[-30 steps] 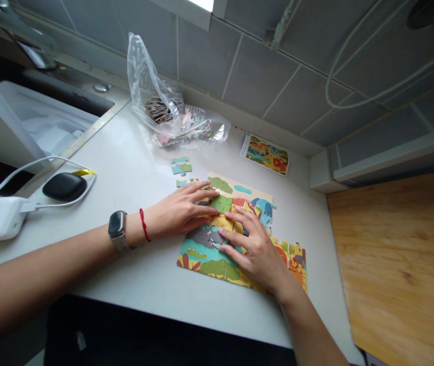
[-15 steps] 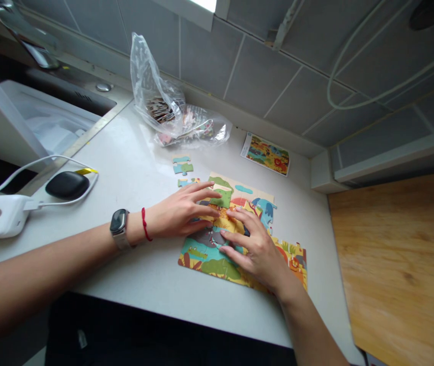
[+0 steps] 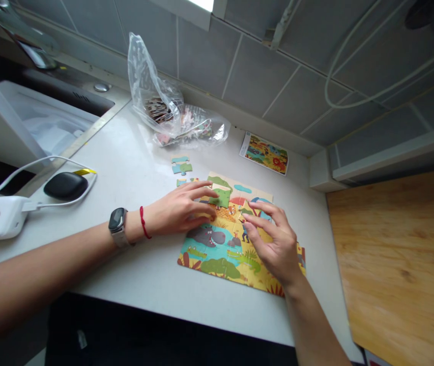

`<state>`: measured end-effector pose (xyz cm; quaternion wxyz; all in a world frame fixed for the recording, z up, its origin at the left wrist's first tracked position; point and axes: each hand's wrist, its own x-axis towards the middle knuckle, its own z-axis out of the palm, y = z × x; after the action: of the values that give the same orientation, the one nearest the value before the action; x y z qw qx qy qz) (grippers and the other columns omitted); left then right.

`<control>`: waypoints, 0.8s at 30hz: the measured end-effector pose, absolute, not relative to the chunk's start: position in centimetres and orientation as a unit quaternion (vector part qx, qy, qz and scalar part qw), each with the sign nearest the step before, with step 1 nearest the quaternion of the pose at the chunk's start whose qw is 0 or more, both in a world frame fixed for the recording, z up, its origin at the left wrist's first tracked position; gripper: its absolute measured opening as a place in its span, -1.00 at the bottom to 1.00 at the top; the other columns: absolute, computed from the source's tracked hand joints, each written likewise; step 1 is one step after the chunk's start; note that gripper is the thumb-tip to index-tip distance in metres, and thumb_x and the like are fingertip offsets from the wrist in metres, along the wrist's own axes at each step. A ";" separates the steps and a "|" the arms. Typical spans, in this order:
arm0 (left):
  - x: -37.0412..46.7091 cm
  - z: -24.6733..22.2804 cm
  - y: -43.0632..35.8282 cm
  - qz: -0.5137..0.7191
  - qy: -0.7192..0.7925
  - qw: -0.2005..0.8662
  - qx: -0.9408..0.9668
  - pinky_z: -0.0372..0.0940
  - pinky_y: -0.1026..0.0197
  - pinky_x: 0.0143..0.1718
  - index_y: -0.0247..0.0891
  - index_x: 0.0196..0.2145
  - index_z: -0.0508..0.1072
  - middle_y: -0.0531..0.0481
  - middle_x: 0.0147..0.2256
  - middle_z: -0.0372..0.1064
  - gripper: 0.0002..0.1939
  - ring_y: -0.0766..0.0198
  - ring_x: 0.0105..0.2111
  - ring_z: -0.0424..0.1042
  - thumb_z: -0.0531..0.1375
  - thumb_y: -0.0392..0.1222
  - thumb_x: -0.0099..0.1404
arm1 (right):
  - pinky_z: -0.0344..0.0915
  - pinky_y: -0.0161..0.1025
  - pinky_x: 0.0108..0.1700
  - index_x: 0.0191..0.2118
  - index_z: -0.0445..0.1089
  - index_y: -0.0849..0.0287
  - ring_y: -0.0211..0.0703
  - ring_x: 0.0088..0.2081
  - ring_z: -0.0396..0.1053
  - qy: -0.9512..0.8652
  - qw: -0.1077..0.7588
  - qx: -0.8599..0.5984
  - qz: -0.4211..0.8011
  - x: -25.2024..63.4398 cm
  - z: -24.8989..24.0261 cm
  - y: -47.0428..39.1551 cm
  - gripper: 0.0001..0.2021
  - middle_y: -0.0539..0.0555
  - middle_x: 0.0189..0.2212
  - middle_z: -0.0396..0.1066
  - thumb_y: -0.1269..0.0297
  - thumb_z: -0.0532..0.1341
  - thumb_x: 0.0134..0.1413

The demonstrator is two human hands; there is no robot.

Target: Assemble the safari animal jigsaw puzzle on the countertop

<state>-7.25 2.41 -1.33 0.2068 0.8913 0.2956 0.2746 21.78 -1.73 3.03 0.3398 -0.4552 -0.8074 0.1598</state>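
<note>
A colourful animal jigsaw puzzle (image 3: 217, 264) lies on the white counter, showing a hippo and crocodiles. My left hand (image 3: 184, 207) rests at its left edge, fingers spread over the puzzle beside a green piece (image 3: 221, 196) that sits slightly askew on top. Over the right part, my right hand (image 3: 273, 236) is raised with its fingers apart; its fingertips are near the middle of the puzzle and nothing shows between them. Loose joined pieces (image 3: 181, 165) lie beyond my left hand, with another small piece partly hidden by it.
Clear plastic bags with puzzle pieces (image 3: 186, 122) stand near the tiled wall. A picture card (image 3: 264, 153) lies behind the puzzle. On the left are a white charger with a cable (image 3: 1, 216), a black case (image 3: 66, 186) and the sink; a wooden board (image 3: 396, 254) is at right.
My right hand has moved right and lifted off the middle of the puzzle, uncovering the hippo and crocodile. My left hand has barely shifted.
</note>
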 end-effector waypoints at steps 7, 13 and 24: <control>-9.2 -2.4 4.4 0.313 0.495 0.098 0.805 0.26 -0.36 0.33 -0.24 0.14 0.51 -0.29 0.21 0.42 -0.66 -0.20 0.32 0.31 0.22 -0.16 0.46 | 0.43 0.07 0.12 -0.13 0.63 0.04 0.03 0.00 0.51 -0.706 0.431 -0.533 0.176 22.9 2.8 -1.3 -0.88 0.13 -0.07 0.54 0.31 0.31 0.33; -10.1 -2.4 4.9 0.231 0.571 0.095 0.782 0.24 -0.35 0.34 -0.31 0.28 0.37 -0.37 0.29 0.32 -0.47 -0.25 0.31 0.31 0.17 0.02 0.47 | 0.46 0.03 0.11 -0.15 0.63 0.07 0.00 -0.03 0.53 -0.719 0.411 -0.529 0.185 22.5 2.6 -1.2 -0.88 0.13 -0.10 0.56 0.28 0.30 0.34; -10.9 -1.9 5.9 0.266 0.564 0.109 0.774 0.39 -0.20 0.20 -0.30 0.23 0.42 -0.29 0.12 0.45 -0.53 -0.12 0.11 0.46 0.24 -0.11 0.43 | 0.45 0.05 0.12 -0.10 0.64 0.03 0.01 0.01 0.52 -0.748 0.361 -0.502 0.241 22.1 1.6 -1.3 -0.86 0.13 -0.07 0.56 0.29 0.29 0.35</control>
<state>-10.92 5.89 -1.92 0.1095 0.7741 0.5641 0.2657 22.14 -1.34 1.60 0.3606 -0.5023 -0.7481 0.2409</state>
